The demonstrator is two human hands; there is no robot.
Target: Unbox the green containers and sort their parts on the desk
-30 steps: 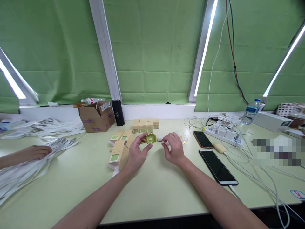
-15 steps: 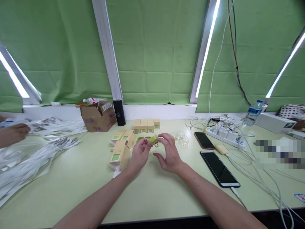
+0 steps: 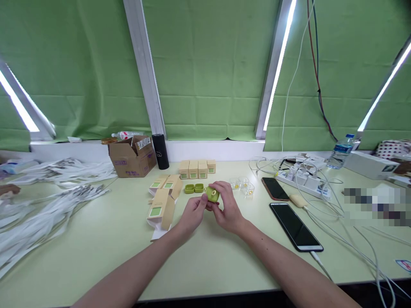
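Note:
A small square green case (image 3: 212, 194), with a pale ring on its face, is held up over the table between both my hands. My left hand (image 3: 192, 214) pinches its left edge with thumb and fingers. On the other side, my right hand (image 3: 228, 209) is closed round the top and right edge. Two more green square pieces (image 3: 194, 188), hollow side up, lie just beyond. To the left are several opened tan cardboard boxes (image 3: 163, 205) with green windows. Clear plastic pieces (image 3: 244, 186) with yellow bits lie right of my hands.
Small tan boxes (image 3: 193, 169) stand in a row at the back, near a black cylinder (image 3: 160, 152) and a brown carton (image 3: 132, 158). White strips (image 3: 64, 205) cover the left. Two phones (image 3: 296, 226), cables and a power strip (image 3: 303, 185) lie right. Another person's hand (image 3: 9, 189) is far left.
The green case has turned so its ringed face shows. My right hand has closed onto it, and both hands sit slightly lower. The other person's hand has moved left and down.

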